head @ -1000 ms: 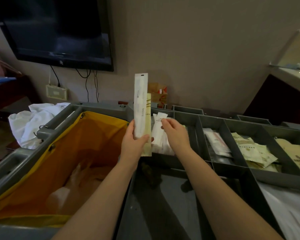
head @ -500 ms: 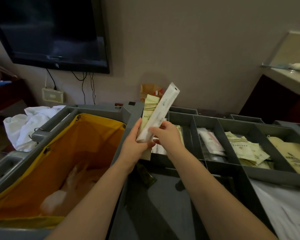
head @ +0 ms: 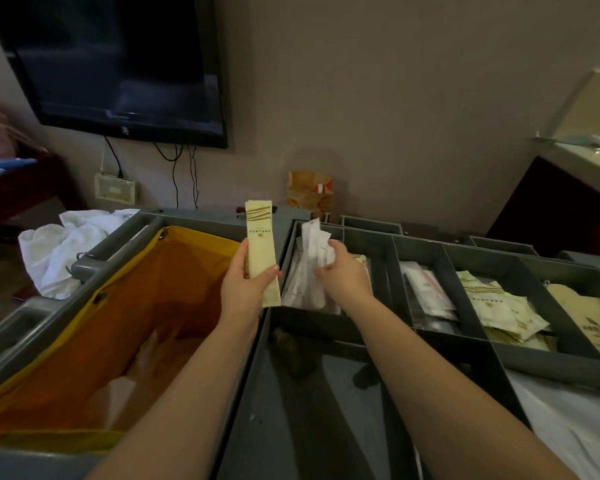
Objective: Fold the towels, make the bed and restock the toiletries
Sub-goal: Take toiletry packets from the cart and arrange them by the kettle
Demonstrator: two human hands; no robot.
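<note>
Left hand (head: 245, 289) at 11 o'clock of viewer, thumb and fingers clasping cream sachet (head: 261, 251) by lower half. Sachet upright, long axis 12–6, top leaning slightly toward 11.

Right hand (head: 343, 275) just beside, at 3 o'clock of left. Fingers curled round white packets (head: 312, 244) in leftmost compartment (head: 309, 323) of grey tray. Packets stand on end, roughly 12–6.

Right hand nearer stock, so next pick likely falls to it: lift straight up, then pass toward 9.

Loose cream sachets (head: 492, 299) in farther compartment at 3 o'clock, well apart.
</note>
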